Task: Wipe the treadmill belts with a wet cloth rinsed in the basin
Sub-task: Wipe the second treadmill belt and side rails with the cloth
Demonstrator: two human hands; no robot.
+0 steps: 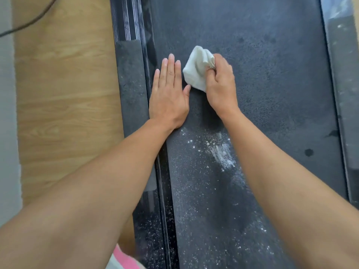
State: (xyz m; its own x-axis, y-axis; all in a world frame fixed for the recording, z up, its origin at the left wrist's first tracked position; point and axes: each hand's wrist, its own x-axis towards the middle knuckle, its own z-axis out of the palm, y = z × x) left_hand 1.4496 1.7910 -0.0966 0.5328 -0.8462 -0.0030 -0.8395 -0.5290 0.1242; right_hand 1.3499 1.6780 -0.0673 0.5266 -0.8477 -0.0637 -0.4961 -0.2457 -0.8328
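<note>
Right hand [220,84]: grips bunched white cloth [197,68] — pressed to belt [272,84] for scrubbing.
Left hand [169,94]: flat, fingers straight — likely bracing.
White dust [221,152]: unwiped, nearer.

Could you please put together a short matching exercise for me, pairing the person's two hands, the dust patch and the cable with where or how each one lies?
Column one:
1. left hand
2. right hand
3. white powdery dust patch
4. thin black cable

Column two:
a. on the belt between the forearms, nearer the camera than both hands
b. flat with straight fingers on the dark treadmill belt, near its left edge
c. curled round a crumpled white cloth
d. over the light wooden floor, top left corner

Pairs: 1-b, 2-c, 3-a, 4-d.
</note>
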